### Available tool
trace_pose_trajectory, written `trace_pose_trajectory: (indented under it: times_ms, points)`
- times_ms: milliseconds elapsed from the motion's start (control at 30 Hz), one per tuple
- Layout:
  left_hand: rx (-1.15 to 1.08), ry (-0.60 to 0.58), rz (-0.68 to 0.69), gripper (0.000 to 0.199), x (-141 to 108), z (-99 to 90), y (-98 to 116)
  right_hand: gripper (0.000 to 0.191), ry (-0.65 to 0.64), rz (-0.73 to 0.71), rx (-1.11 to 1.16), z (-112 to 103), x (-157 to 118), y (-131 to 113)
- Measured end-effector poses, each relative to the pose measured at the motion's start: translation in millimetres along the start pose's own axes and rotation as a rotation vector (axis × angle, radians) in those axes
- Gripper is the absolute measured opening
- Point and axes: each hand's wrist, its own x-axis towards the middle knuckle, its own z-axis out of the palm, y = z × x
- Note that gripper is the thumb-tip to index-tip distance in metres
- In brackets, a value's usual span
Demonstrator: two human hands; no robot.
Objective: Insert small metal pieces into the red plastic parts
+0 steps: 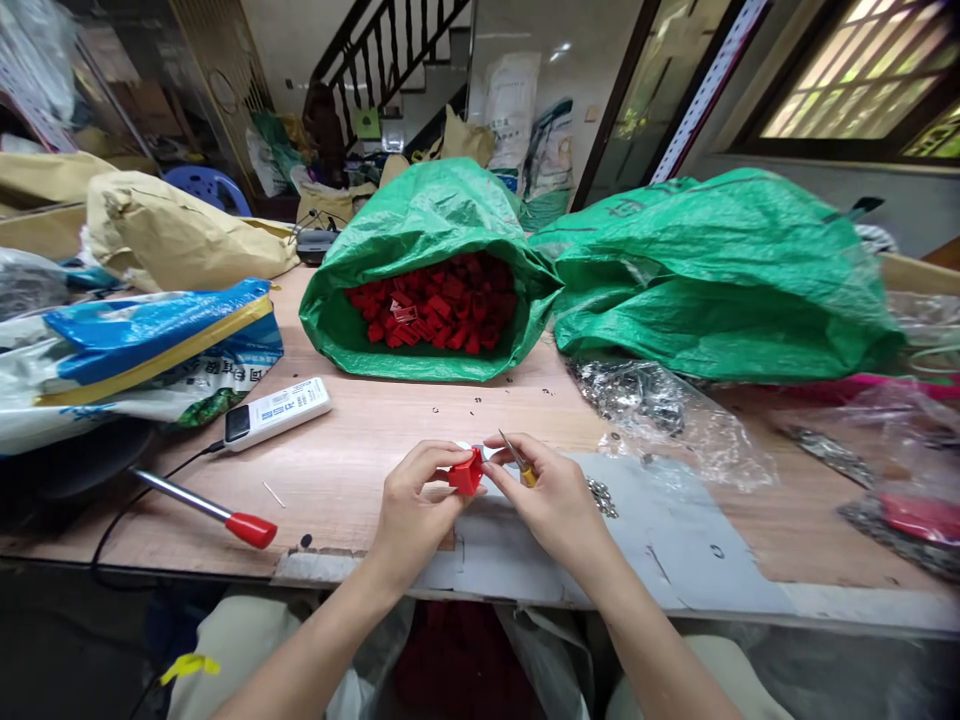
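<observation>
Between thumb and fingers, my left hand grips a small red plastic part above the table's front edge. My right hand is closed around a pointed tool with a yellow handle, its metal tip slanting up and left. The right thumb and index finger meet at the red part's right side; whether they pinch a small piece there is too small to tell. Just right of that hand lies a little pile of shiny metal pieces on a grey sheet.
A green sack full of red parts lies open ahead, another green sack beside it. Clear bags of metal pieces sit at right. On the left are a white device with a cable and a red-tipped lever.
</observation>
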Motion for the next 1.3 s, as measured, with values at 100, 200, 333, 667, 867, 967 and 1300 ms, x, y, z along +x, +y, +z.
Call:
trace_pose_trajectory:
  times_ms: [100, 200, 333, 667, 867, 967, 1300]
  points:
    - [0.023, -0.003, 0.019, 0.022, -0.6, 1.1, 0.0, 0.022, 0.017, -0.021, -0.029, -0.1, -2.5, -1.9]
    - [0.037, -0.013, 0.027, 0.021, -1.4, 2.2, -0.3, 0.023, 0.015, -0.022, -0.037, -0.1, -3.8, -2.7]
    - [0.045, -0.024, 0.044, 0.021, -2.3, 1.6, -0.7, 0.025, -0.021, 0.043, 0.076, 2.5, -0.4, 1.5]
    - [0.033, 0.039, 0.141, 0.026, 0.7, -2.8, -2.3, 0.044, -0.352, 0.397, 0.656, -1.6, 5.7, 4.5]
    - [0.240, 0.010, 0.289, 0.029, -0.3, -5.9, -1.4, 0.040, -0.264, 0.238, 0.411, 3.6, 2.3, 4.8]
    - [0.299, 0.012, 0.336, 0.031, -0.8, -7.1, 0.3, 0.042, -0.222, 0.247, 0.486, 9.6, 0.0, 2.3]
    - [0.182, -0.051, 0.431, 0.040, -2.0, -11.7, 2.1, 0.041, -0.505, 0.637, 1.030, 12.5, -0.7, 2.0]
